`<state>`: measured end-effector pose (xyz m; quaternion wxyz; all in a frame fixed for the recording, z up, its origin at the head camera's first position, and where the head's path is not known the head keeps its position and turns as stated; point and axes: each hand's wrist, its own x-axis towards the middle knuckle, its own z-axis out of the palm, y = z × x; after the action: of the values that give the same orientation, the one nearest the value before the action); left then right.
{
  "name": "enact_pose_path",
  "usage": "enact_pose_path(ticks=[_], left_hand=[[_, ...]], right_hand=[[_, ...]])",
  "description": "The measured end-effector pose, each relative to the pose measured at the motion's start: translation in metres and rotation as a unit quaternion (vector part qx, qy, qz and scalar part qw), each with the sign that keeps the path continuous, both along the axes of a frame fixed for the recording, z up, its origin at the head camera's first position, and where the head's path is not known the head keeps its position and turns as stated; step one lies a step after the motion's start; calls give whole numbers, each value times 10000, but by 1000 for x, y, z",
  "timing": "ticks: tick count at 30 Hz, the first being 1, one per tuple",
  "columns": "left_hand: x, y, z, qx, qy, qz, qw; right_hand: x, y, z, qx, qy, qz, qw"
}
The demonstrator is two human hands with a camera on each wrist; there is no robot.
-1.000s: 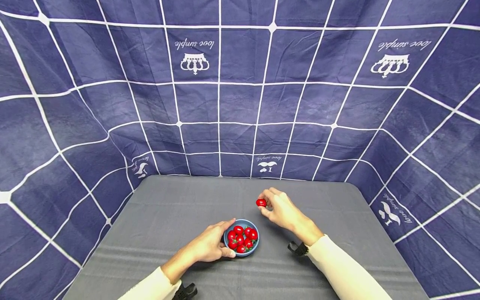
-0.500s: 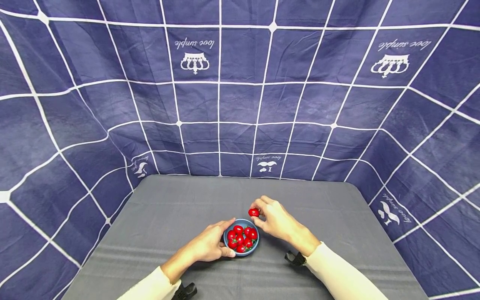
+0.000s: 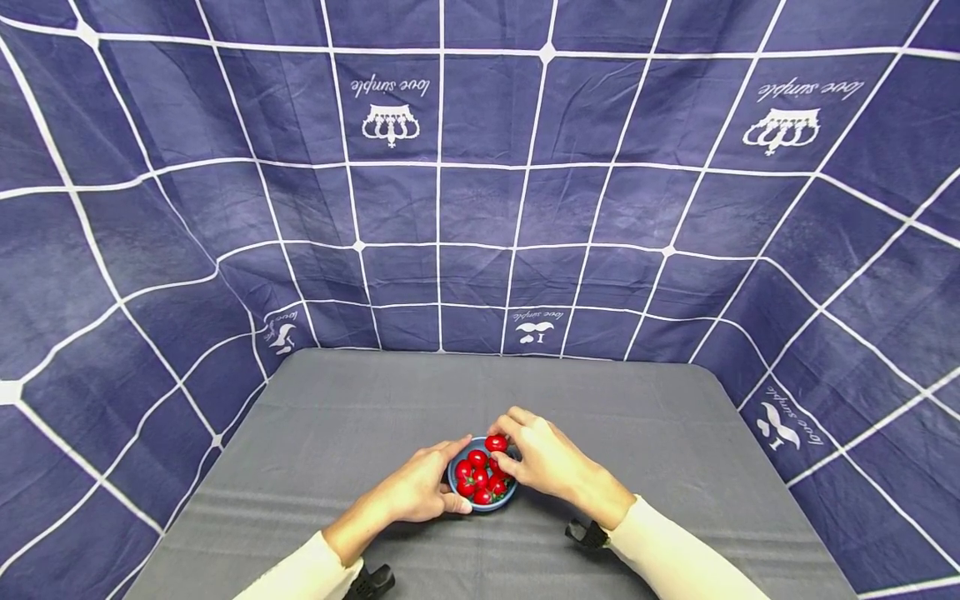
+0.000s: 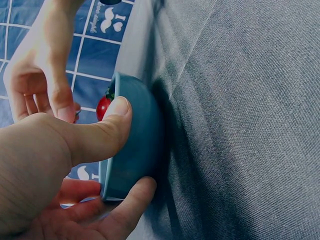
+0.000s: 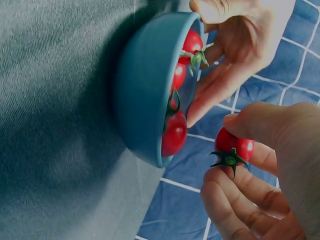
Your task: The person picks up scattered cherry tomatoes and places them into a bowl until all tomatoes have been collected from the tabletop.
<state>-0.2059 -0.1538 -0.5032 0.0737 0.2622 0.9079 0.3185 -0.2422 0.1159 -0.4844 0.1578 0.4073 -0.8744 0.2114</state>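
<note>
A small blue bowl (image 3: 513, 497) with several red cherry tomatoes (image 3: 480, 477) inside stands on the grey cloth. My left hand (image 3: 420, 485) grips its left side; in the left wrist view the thumb (image 4: 107, 131) lies along the outer wall near the rim, fingers below. Over the bowl's far right rim, my right hand (image 3: 542, 454) pinches one cherry tomato (image 3: 496, 442) between thumb and fingers. In the right wrist view this held tomato (image 5: 234, 147) shows its green calyx and is apart from the bowl. The right hand covers part of the bowl's contents in the head view.
A grey cloth (image 3: 360, 400) covers the table. Blue fabric (image 3: 480, 208) with white grid lines hangs behind the table and along both sides. Dark wrist straps (image 3: 588, 533) show below the pale sleeves (image 3: 675, 554).
My right hand has moved left and nearer to me with the tomato, from beyond the bowl's right side to over its rim. The left hand and bowl have stayed in place.
</note>
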Motion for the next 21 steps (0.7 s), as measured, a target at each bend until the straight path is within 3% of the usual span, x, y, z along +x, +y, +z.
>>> enact_pose_path(ticks=[21], left_hand=[[0, 0, -2, -36, -5, 27, 10000]], right_hand=[[7, -7, -3, 328, 563, -250, 9976]])
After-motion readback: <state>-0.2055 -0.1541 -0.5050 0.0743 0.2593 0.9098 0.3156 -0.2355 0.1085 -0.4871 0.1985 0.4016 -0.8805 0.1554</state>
